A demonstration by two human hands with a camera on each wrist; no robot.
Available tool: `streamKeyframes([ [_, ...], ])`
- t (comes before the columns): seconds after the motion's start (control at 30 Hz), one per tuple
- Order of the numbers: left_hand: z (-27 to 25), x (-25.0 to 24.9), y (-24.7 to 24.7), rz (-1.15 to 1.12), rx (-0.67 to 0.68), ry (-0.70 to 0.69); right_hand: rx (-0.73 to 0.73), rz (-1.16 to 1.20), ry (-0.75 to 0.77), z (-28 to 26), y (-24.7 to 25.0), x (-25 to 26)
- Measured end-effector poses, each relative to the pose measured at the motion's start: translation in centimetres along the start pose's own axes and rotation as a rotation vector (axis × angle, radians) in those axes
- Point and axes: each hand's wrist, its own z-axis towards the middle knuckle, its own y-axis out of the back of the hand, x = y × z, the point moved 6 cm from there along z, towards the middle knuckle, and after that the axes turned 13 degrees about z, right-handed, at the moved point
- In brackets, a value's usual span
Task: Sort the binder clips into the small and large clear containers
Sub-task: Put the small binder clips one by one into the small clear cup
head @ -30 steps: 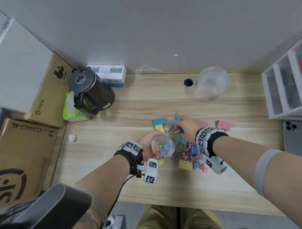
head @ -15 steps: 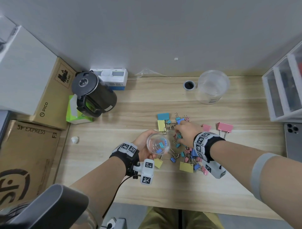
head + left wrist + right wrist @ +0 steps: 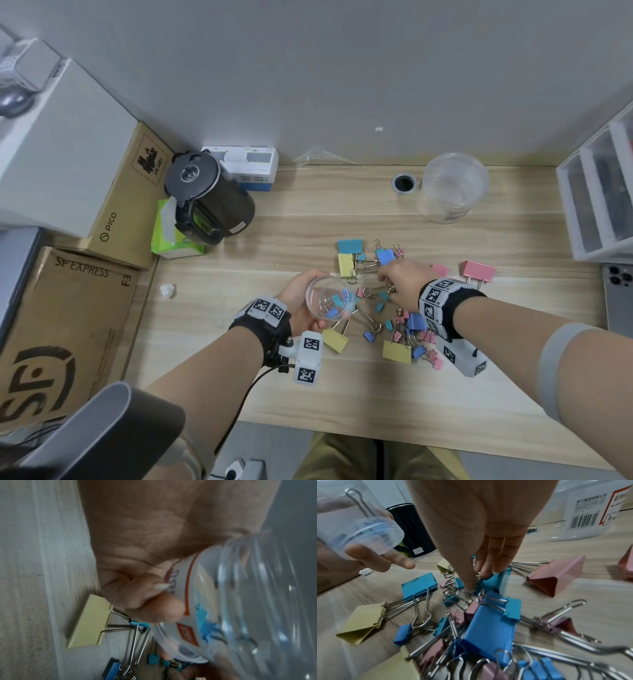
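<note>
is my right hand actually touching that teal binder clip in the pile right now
Touching. The right wrist view shows the right hand with its fingertips and thumb closed on the teal binder clip, no gap between them. The head view hides the contact.

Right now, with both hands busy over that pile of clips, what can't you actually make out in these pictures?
- How many clips are in the small container: head view too small, left wrist view blurred.
- Whether the right hand has pinched the teal clip: its fingers cover the contact.
- Whether the large container holds anything: walls only, too far.
- Clips under the right hand in the head view.
</note>
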Motion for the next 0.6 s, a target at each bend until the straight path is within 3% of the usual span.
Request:
streamKeyframes([
  [0.6,0.3,1.0,0.5,-0.041,-0.024,0.003,-0.002,0.060,0.012,-0.3,0.5,0.6],
])
